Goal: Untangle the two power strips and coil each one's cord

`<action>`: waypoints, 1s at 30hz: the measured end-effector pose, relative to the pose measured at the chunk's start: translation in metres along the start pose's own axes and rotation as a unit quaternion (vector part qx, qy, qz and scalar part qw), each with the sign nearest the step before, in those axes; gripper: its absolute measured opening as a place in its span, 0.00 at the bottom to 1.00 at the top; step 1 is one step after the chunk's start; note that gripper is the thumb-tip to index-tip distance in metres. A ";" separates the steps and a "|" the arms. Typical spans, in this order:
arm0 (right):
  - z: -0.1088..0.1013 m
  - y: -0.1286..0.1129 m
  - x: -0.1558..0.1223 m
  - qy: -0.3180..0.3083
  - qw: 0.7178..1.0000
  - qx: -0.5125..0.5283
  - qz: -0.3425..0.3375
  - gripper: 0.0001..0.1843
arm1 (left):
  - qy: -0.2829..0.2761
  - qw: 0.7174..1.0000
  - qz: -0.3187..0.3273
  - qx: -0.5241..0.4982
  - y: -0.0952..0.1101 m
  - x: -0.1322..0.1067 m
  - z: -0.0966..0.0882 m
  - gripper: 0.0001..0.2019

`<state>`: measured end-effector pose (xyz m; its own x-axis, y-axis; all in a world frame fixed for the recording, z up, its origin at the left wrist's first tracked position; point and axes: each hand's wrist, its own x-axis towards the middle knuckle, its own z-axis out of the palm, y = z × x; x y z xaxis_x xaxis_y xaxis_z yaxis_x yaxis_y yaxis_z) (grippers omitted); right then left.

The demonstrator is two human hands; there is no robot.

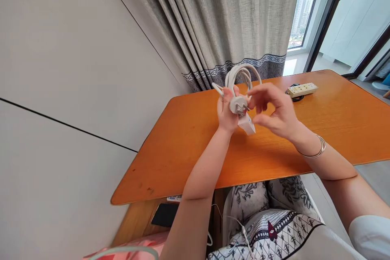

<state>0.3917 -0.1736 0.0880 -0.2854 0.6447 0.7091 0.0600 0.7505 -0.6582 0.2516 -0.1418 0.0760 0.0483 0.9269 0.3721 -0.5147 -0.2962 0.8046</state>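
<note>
Above the table, my left hand (228, 109) is closed around a bundled white power cord (234, 75), its loops standing up over the fingers. The cord's round plug (238, 105), metal pins outward, sits in front of the palm. Just below the plug, a white boxy piece (246, 124) sticks out from the same hand; whether it is a socket block or an adapter I cannot tell. My right hand (276, 109) is to the right of the plug, thumb and curled fingers apart, with nothing visible between them. Its fingertips are close to the plug and cord; contact is unclear.
An orange-brown wooden table (189, 138) spans the view. A cream power strip (302, 89) with a dark cord lies toward its far right. Beyond the far edge hangs a grey curtain (243, 16). Below the near edge, a dark flat object (164, 215) rests on a lower shelf.
</note>
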 end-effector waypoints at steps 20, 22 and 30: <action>-0.015 0.053 0.035 0.050 0.906 0.323 0.268 0.29 | -0.012 0.995 -0.095 -0.022 0.006 0.008 -0.012 0.27; -0.013 0.053 0.035 0.063 0.911 0.319 0.255 0.29 | -0.006 0.996 -0.088 -0.014 0.004 0.008 -0.012 0.25; -0.018 0.049 0.030 0.084 0.957 0.221 0.166 0.28 | -0.013 0.992 -0.071 0.102 0.004 0.018 -0.017 0.18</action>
<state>0.4028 -0.1151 0.0820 -0.1601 0.8795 0.4481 -0.3013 0.3887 -0.8707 0.2360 -0.1225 0.0783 0.1317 0.9573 0.2575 -0.3166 -0.2055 0.9260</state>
